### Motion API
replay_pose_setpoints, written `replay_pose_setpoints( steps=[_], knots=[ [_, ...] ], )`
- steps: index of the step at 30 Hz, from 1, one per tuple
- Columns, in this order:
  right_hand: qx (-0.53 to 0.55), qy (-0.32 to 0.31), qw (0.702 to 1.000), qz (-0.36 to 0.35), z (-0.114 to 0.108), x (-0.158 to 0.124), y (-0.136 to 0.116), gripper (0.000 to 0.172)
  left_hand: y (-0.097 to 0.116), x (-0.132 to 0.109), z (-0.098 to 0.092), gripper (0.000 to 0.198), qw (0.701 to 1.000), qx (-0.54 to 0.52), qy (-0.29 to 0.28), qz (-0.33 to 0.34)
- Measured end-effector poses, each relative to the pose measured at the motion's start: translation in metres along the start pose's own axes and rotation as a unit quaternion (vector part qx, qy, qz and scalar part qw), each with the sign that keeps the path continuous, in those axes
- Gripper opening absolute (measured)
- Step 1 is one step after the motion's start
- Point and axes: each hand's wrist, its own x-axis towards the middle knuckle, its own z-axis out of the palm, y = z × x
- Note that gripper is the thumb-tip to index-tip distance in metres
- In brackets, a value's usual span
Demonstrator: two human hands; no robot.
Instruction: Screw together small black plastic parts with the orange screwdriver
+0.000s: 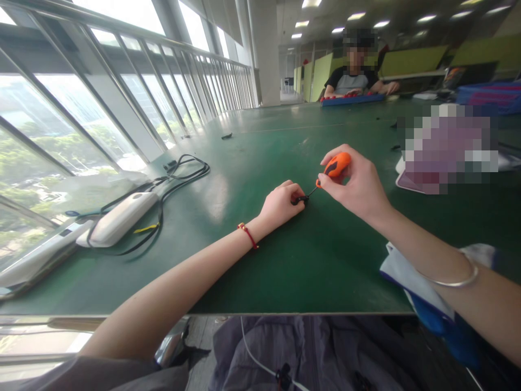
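My right hand (358,182) is closed around the orange and black handle of a screwdriver (340,164), which slants down to the left. Its thin metal shaft reaches a small black part (300,200) near the middle of the green table. That part is pinched in the fingers of my left hand (283,202), whose wrist rests low over the tabletop. The screwdriver's tip meets the part or lies right beside it; I cannot tell which. Much of the black part is hidden by my left fingers, so its kind does not show.
On the left of the green table (260,146) lie a white power strip-like box (122,217) and a looped black cable (187,168). A cloth (394,263) hangs over the near right edge. Across the table sits a person (354,81) behind a blue tray (353,100).
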Motion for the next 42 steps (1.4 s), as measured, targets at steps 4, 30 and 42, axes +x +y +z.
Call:
replay_pose_setpoints(
  steps=[4,30,42],
  knots=[
    [-0.004,-0.004,1.0,0.005,0.0,-0.001,0.0,0.023,-0.001,0.0,0.0,0.009,1.0,0.003,0.0,0.006],
    [-0.039,-0.065,0.997,0.024,-0.002,-0.001,-0.004,0.011,-0.001,0.0,0.0,0.009,1.0,0.013,-0.013,0.015],
    [-0.059,-0.072,0.995,0.031,-0.002,0.005,0.007,0.026,0.001,0.0,-0.001,0.01,0.999,0.02,-0.025,0.014]
  ],
)
